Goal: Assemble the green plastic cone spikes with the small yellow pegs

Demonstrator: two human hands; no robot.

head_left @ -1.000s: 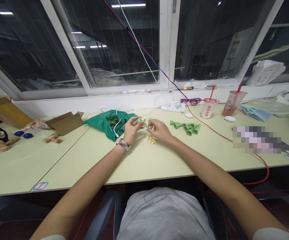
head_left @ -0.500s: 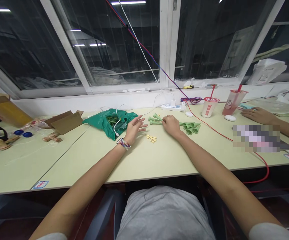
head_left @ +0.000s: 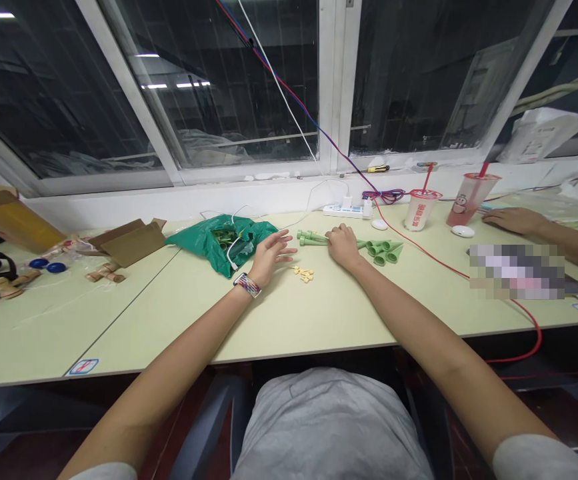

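The left hand (head_left: 267,260) holds its fingers apart near small yellow pieces (head_left: 305,274); the right hand's (head_left: 343,247) bend together over green tubes (head_left: 313,238), grip hidden.

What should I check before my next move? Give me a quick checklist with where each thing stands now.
1. Left hand free: ok, fingers spread with nothing visible in them.
2. Right hand grip: cannot tell, its curled fingers hide whatever they may hold.
3. Green pieces in full view: not ok, the right hand covers part of them.
4. Yellow pieces in sight: ok, clustered between the two hands.
5. Green bag clear of the left hand: cannot tell, they overlap in this view.
6. Other person's hand out of the way: ok, well off to the right.
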